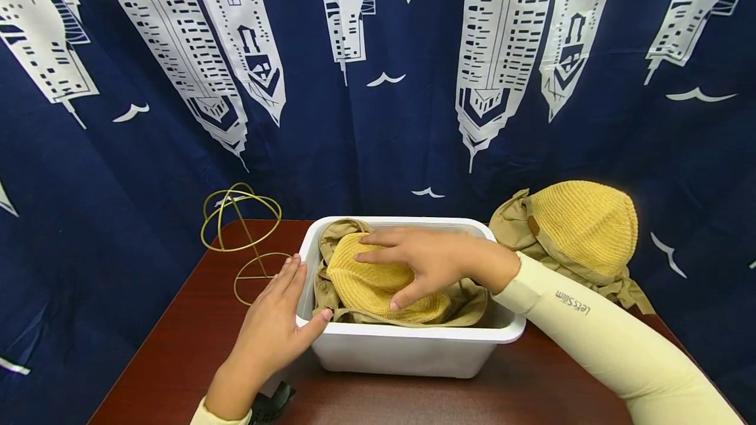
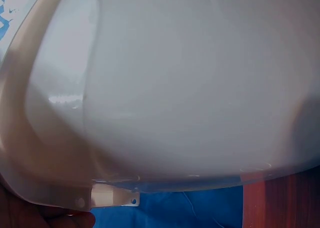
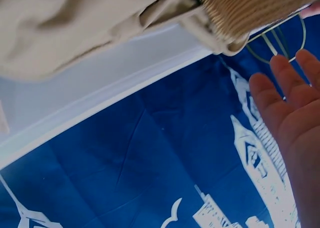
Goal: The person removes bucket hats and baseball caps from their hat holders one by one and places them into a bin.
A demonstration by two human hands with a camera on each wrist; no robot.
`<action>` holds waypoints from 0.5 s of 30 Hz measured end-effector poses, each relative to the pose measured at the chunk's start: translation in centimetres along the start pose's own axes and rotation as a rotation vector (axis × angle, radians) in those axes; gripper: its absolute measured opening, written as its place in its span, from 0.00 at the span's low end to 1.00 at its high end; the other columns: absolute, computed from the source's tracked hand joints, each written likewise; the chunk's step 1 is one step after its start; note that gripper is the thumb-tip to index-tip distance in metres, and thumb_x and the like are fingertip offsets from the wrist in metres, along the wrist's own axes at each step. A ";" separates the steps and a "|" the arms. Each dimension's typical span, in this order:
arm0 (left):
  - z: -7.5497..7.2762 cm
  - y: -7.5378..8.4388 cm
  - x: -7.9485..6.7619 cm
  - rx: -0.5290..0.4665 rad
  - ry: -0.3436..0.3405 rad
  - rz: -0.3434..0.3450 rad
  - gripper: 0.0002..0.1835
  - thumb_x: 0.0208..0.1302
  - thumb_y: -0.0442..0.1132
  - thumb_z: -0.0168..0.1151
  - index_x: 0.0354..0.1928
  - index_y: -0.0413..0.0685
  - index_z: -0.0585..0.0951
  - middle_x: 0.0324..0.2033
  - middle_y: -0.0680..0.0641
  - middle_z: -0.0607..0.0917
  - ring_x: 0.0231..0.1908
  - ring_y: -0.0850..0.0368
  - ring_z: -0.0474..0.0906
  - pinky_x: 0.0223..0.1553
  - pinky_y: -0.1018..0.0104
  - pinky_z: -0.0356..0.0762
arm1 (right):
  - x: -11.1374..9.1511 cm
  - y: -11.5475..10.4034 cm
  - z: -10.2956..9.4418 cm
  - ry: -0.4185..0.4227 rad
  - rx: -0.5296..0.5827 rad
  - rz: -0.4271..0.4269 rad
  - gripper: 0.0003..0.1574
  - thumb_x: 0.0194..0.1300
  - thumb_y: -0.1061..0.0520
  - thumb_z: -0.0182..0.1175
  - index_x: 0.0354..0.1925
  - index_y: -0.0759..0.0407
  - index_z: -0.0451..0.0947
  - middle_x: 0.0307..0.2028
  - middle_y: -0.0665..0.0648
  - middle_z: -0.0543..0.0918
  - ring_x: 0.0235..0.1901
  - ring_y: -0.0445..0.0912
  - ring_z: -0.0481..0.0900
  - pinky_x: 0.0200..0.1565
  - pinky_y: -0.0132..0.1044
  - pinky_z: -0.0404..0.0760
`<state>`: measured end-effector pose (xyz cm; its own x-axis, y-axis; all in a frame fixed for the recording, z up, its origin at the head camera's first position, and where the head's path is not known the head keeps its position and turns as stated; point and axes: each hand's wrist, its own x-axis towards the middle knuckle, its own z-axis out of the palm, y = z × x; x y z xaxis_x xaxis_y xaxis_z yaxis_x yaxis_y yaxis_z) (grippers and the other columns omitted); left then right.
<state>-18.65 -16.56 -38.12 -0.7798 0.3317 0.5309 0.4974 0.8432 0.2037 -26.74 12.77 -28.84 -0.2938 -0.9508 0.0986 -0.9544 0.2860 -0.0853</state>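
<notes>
A white plastic bin (image 1: pixel 407 349) stands on the table with a yellow knit hat (image 1: pixel 354 277) and khaki cloth (image 1: pixel 469 300) inside. My right hand (image 1: pixel 437 258) is over the hat with its fingers spread, overlapping the knit in the head view. In the right wrist view the fingers (image 3: pixel 285 82) are extended, near the ribbed knit (image 3: pixel 265 7). At the bin's left rim is my left hand (image 1: pixel 268 330), fingers straight and thumb at the front corner. The bin's smooth wall (image 2: pixel 175 87) fills most of the left wrist view.
A gold wire stand (image 1: pixel 260 258) is on the table left of the bin. To the right, another yellow knit hat (image 1: pixel 585 225) with a brown tab rests on khaki cloth (image 1: pixel 510 222). A dark blue curtain (image 1: pixel 378 149) with white building prints hangs behind the reddish-brown table (image 1: pixel 177 346).
</notes>
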 end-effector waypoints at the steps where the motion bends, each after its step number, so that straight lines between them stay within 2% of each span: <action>1: 0.0 0.0 0.0 0.001 0.001 0.002 0.45 0.62 0.61 0.60 0.67 0.28 0.69 0.69 0.32 0.66 0.70 0.39 0.62 0.64 0.42 0.65 | 0.0 -0.3 0.2 -0.007 -0.014 0.005 0.53 0.60 0.26 0.61 0.74 0.52 0.63 0.73 0.62 0.61 0.73 0.54 0.57 0.71 0.49 0.57; 8: 0.0 0.0 0.0 -0.002 0.015 0.012 0.45 0.62 0.61 0.60 0.67 0.28 0.69 0.69 0.32 0.67 0.69 0.38 0.63 0.64 0.41 0.66 | 0.5 -1.8 1.2 -0.078 -0.073 0.042 0.56 0.61 0.21 0.54 0.76 0.49 0.58 0.76 0.58 0.56 0.75 0.54 0.51 0.72 0.54 0.53; 15: 0.0 0.0 0.0 -0.001 0.009 0.009 0.45 0.62 0.61 0.60 0.67 0.28 0.69 0.69 0.32 0.66 0.69 0.38 0.63 0.64 0.41 0.66 | 0.6 -1.5 1.3 -0.116 -0.081 0.126 0.56 0.62 0.22 0.53 0.78 0.47 0.55 0.77 0.58 0.51 0.76 0.55 0.46 0.72 0.55 0.51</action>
<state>-18.66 -16.58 -38.12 -0.7718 0.3358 0.5399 0.5048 0.8399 0.1993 -25.40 11.61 -29.97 -0.4072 -0.9130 -0.0236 -0.9132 0.4075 -0.0095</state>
